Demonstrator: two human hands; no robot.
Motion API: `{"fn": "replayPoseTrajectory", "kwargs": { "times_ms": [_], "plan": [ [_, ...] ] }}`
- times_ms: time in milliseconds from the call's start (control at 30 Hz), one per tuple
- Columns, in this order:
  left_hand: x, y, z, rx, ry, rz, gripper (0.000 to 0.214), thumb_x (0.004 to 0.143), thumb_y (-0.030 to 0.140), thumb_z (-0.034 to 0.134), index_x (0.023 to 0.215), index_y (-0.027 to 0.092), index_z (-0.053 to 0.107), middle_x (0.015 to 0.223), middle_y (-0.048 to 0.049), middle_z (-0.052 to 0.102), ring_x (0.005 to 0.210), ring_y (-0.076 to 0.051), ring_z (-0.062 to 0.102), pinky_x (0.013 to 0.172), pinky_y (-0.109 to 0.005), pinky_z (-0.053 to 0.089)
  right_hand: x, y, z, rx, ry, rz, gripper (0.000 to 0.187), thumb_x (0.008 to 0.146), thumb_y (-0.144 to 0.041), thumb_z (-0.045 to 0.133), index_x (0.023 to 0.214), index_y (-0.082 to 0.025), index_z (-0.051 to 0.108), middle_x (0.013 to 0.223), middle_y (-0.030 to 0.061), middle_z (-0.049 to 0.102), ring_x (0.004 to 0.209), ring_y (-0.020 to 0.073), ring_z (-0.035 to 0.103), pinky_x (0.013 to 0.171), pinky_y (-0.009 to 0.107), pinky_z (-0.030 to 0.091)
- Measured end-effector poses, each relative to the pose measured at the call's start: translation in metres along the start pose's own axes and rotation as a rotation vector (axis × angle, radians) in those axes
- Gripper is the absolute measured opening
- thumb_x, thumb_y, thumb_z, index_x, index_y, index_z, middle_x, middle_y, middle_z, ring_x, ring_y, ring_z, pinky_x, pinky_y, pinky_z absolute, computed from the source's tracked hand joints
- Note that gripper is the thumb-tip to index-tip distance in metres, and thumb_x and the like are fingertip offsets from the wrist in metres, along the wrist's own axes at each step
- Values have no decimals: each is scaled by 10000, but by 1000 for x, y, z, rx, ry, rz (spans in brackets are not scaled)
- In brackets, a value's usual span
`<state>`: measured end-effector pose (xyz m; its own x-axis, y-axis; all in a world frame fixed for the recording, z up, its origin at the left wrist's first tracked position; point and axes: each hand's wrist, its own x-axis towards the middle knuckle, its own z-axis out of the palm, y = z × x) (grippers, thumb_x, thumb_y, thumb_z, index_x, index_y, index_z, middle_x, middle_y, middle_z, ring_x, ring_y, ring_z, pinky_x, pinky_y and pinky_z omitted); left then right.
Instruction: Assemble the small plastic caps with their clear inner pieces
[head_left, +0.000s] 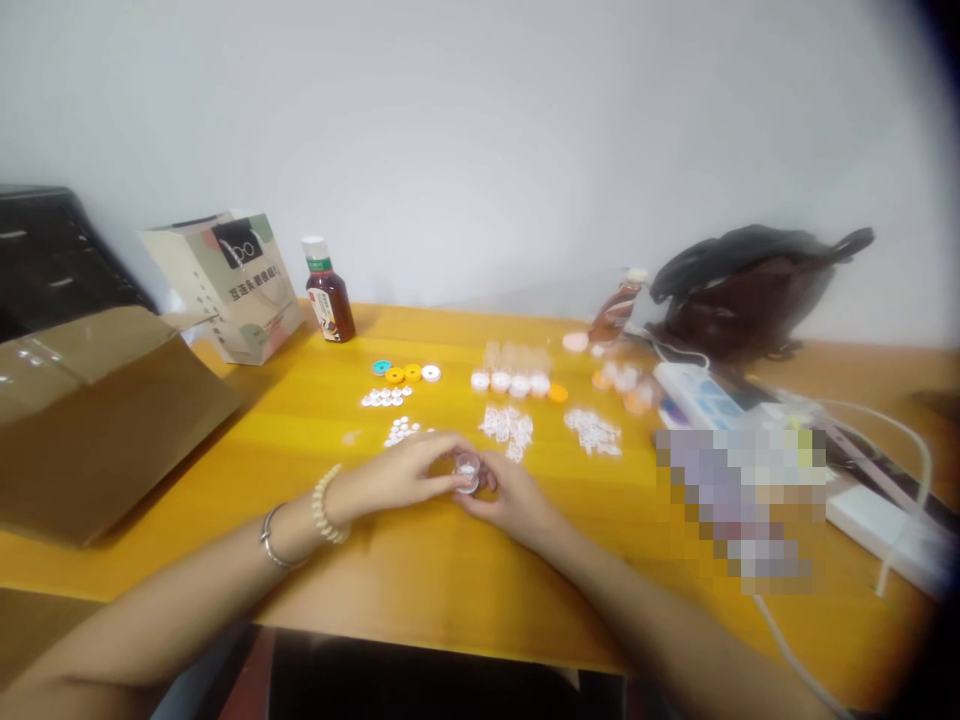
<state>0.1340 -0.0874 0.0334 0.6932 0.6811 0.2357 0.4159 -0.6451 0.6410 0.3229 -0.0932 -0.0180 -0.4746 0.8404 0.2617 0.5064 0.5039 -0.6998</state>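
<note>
A yellow desk stands before a pale wall. Angled inward, the left hand and right hand share a fingertip grip on a small clear cup between them; white pieces lie beyond, a cardboard box at left.

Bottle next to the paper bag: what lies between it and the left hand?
In the head view, from bottle to left hand: a row of blue, yellow and white discs, then two clusters of small white pieces.
</note>
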Motion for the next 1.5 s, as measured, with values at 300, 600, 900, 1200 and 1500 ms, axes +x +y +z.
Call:
{"fn": "replayPoseTrajectory", "kwargs": {
  "times_ms": [300, 600, 900, 1200, 1500],
  "plan": [
    [1, -3, 0, -14, -11, 40, 244, 844, 321, 504, 1054, 200, 535, 1006, -57, 600, 929, -172, 543, 843, -315, 412, 1, 0, 0, -17, 13, 12, 223, 701, -298, 624, 880, -189, 549, 679, -2, 560, 590, 137, 490, 550, 253, 398],
    [3, -17, 5, -188, -3, 56, 227, 832, 225, 521, 1051, 167, 528, 988, -70, 575, 906, -158, 549, 839, -312, 440, 1, 1, -1, -14, 38, 8, 254, 676, -358, 667, 834, -183, 573, 649, -5, 547, 581, 131, 465, 536, 250, 373],
    [7, -20, 11, -550, 142, -120, 225, 808, 248, 563, 998, 134, 523, 921, -66, 583, 812, -130, 562, 768, -287, 455, 2, -7, -1, 663, 27, 287, 297, 613, -364, 709, 820, -195, 580, 789, 6, 661, 683, 139, 598, 673, 284, 464],
    [7, -7, 17, -568, 282, -157, 239, 751, 281, 635, 901, 136, 519, 843, -36, 577, 760, -111, 529, 738, -268, 433, -1, -26, 0, 854, 185, 354, 282, 546, -278, 770, 718, -188, 565, 714, -23, 648, 701, 123, 600, 740, 273, 454],
    [7, 0, 11, -680, 246, -171, 221, 765, 259, 614, 942, 138, 560, 895, -52, 590, 816, -134, 551, 770, -273, 429, -4, -28, 0, 921, 181, 388, 257, 563, -284, 772, 701, -186, 578, 684, -36, 628, 651, 99, 564, 698, 247, 436]
  ]
}}
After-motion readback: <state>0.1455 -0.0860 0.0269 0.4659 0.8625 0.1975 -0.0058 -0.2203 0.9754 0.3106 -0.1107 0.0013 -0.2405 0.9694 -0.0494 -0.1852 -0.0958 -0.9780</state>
